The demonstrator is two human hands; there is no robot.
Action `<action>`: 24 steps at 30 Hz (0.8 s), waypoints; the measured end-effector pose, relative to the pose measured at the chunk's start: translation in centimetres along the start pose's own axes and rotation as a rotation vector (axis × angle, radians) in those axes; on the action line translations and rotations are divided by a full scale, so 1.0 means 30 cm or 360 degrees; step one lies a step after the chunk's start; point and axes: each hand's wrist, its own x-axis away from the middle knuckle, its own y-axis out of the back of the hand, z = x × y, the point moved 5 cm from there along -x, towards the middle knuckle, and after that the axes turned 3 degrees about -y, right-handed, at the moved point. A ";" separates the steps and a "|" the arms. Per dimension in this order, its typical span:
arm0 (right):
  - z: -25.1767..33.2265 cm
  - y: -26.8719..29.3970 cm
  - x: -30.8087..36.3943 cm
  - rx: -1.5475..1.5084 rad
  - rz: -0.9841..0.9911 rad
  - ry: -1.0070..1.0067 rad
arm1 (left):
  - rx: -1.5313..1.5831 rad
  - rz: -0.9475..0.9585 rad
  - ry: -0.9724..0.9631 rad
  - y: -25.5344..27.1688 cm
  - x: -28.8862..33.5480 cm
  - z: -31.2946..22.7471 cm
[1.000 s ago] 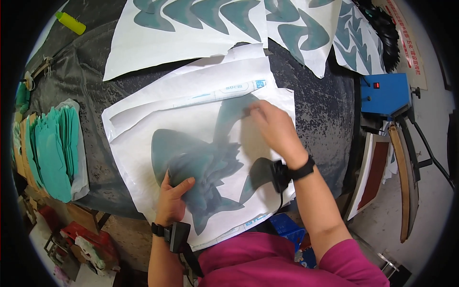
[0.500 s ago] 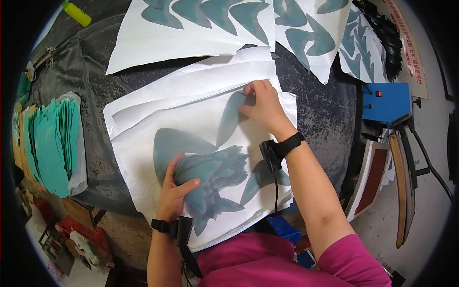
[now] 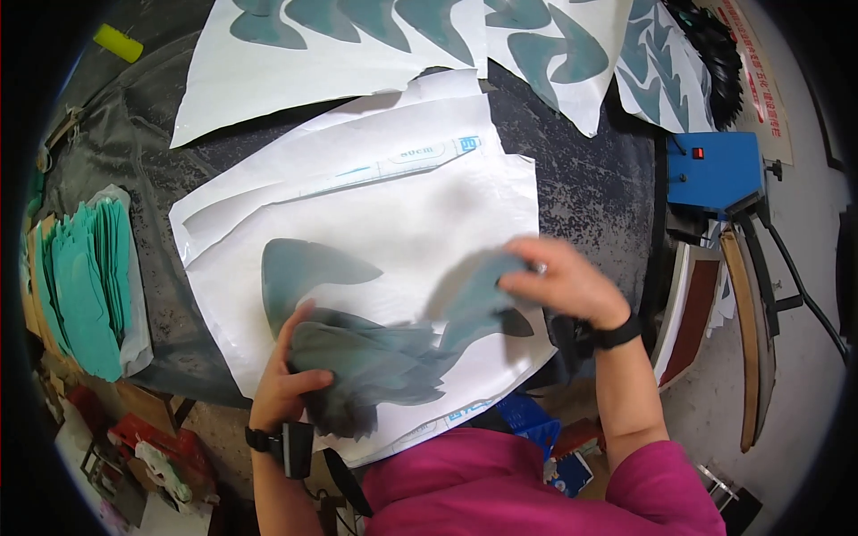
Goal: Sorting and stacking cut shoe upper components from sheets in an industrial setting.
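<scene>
My left hand point(image 3: 288, 382) grips a stack of thin grey-green curved pieces point(image 3: 371, 362), its thumb on top and fingers along the far left side. Between the thumb and fingers of my right hand point(image 3: 567, 281) is a single curved piece point(image 3: 483, 277), raised and slightly blurred. Beneath both hands lies a white backing sheet point(image 3: 375, 196). One curved cutout point(image 3: 308, 277) rests on it beyond the stack. Another dark curved cutout point(image 3: 492, 329) lies near the sheet's right side, partly covered by the raised piece.
More white sheets point(image 3: 331, 76) bearing curved grey-green pieces lie across the far side of the dark table point(image 3: 590, 196). Bright green layered sheets point(image 3: 89, 286) stand at the left. A blue machine point(image 3: 715, 174) is at the right, and a yellow-green bottle point(image 3: 118, 43) lies far left.
My right hand has lifted the curved piece off the upper sheet and brought it nearer, to the right. The stack in my left hand is turned differently. The whole view has shifted slightly.
</scene>
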 end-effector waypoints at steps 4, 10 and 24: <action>-0.079 -0.185 0.052 0.0622 -0.0066 -0.0163 | 0.0159 -0.0059 -0.0170 0.059 -0.009 0.014; -0.120 -0.260 0.076 0.0595 -0.0466 0.0088 | 0.0531 -0.0125 -0.0352 0.086 -0.051 0.019; -0.170 -0.262 0.218 0.0345 0.0116 0.0302 | 0.0467 -0.0207 -0.0474 0.092 -0.078 0.029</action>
